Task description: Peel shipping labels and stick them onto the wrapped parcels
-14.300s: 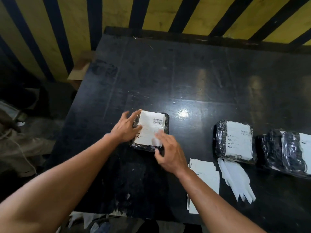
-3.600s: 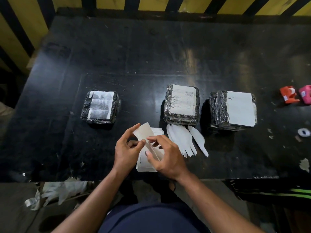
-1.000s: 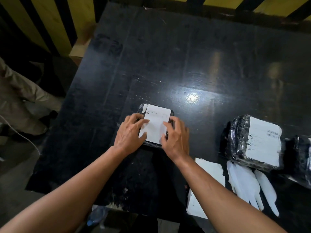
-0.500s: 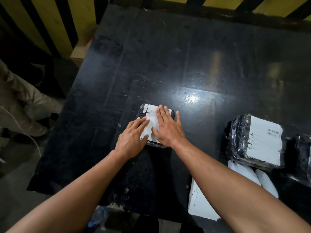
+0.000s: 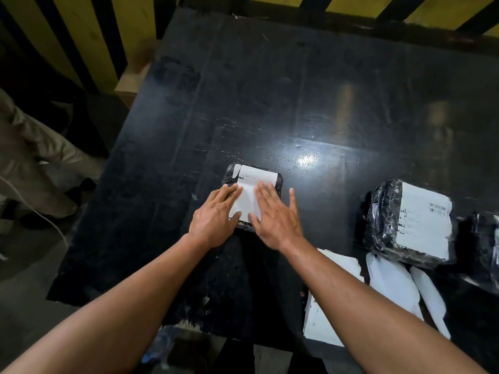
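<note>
A small parcel wrapped in black film lies on the black table, with a white shipping label on its top. My left hand lies flat on the label's left side, fingers spread. My right hand lies flat on its right side, fingers spread. Neither hand grips anything. A second wrapped parcel with a white label stands to the right, and a third parcel is cut off at the right edge.
A stack of white label sheets lies at the table's near edge under my right forearm. Peeled backing strips lie beside it. A person's trouser legs stand left of the table. A yellow and black striped wall runs behind.
Both hands first held the label by its edges on the parcel. My right hand then flattened over it and has now slid back to the right side, still pressing.
</note>
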A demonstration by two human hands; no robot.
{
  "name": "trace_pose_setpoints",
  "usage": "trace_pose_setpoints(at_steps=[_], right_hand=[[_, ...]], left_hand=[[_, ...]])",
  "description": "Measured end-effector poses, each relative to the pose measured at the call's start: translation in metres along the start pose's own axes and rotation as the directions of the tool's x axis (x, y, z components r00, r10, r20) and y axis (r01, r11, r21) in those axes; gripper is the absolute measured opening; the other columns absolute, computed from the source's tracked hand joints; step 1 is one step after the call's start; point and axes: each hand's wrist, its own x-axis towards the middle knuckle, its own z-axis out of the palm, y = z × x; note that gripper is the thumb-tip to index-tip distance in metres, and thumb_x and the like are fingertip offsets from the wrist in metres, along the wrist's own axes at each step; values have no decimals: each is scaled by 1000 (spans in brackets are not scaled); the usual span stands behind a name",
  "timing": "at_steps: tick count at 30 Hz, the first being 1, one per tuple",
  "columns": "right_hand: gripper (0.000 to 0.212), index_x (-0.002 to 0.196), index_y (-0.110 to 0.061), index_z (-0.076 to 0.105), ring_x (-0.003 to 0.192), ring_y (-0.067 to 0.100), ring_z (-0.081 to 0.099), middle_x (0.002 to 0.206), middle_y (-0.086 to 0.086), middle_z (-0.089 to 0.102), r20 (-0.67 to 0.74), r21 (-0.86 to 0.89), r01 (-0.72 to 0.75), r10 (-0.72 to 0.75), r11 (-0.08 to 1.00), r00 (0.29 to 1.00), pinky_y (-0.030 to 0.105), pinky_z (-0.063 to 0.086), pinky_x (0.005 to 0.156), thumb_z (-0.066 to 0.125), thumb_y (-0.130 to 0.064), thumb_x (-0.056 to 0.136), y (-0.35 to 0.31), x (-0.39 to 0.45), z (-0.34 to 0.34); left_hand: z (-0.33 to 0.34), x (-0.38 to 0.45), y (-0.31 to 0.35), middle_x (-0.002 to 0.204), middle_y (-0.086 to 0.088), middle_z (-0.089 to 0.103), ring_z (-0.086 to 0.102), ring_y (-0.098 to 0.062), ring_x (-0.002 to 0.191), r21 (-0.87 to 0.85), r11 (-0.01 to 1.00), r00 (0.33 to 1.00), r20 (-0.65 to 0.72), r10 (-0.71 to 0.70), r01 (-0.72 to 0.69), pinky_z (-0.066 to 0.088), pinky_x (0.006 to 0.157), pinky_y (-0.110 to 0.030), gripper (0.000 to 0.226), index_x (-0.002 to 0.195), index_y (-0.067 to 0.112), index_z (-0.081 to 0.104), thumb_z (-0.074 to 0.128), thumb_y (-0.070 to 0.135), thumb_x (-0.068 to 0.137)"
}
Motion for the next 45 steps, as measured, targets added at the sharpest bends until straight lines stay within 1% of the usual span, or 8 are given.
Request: trace_pose_setpoints(at_steps=[7,12,22,28,35,37,41,45], right_hand=[[76,165,-15,12,161,22,-9,174,0,-2,-53,-13,-125,124,992,991,56,-18,123,41,-51,104,20,-15,-10],[74,166,-16,1,160,19,-15,174,0,-11,-25,57,79,-77,995,997,56,-8,128,38,-38,106,-19,-26,7],[74,165,-15,13,160,20,-9,174,1,-1,-135,47,-68,74,997,988,54,-10,128,40,-38,100,5,-68,24],[95,162,-14,-20,156,19,-28,169,2,-30,-19,13,81,-81,997,997,57,-10,127,48,-39,99,-29,-60,42],[96,165,-17,-8,158,20,-21,172,-2,-20,-38,10,69,-68,998,997,57,-7,128,51,-23,91,1,-88,45],[94,165,-13,-3,159,20,-20,173,0,-16,-82,38,68,-64,997,995,55,-6,128,52,-26,90,-8,-79,39],[101,162,-14,-20,155,17,-30,169,0,-30,33,46,66,-67,997,997,55,-8,128,53,-33,94,-20,-64,37],[101,162,-20,-21,154,11,-31,167,-7,-33,41,49,62,-64,997,997,55,-13,126,52,-28,92,-15,-66,42]], left_hand=[[1,0,1,171,22,14,11,-6,158,-1,1000,1000,21,-16,16,50,109,-43,66,166,33,16,43,46,108],[3,-1,0,172,21,14,11,-7,158,1,1000,1000,20,-11,11,46,115,-40,66,166,34,16,44,46,108],[3,-1,-1,172,20,12,10,-10,159,4,1000,999,44,-11,11,49,112,-49,66,166,35,13,41,46,108],[3,0,-3,172,20,13,11,-10,159,18,1000,999,38,2,-3,46,113,-44,65,166,34,13,39,49,108],[9,-1,-5,173,18,11,11,-12,159,11,1000,999,38,13,-13,45,115,-45,65,167,33,12,39,47,109],[10,-3,-4,175,12,7,5,-14,161,13,999,999,38,36,-37,39,121,-44,64,167,30,12,38,41,110],[34,-30,-1,173,-3,-22,-25,-21,158,166,955,966,115,231,-248,1,132,-48,74,166,18,-8,31,36,107],[39,-52,-27,170,2,-31,-30,-11,156,214,939,959,148,241,-269,-7,131,-48,82,164,20,-19,32,38,102]])
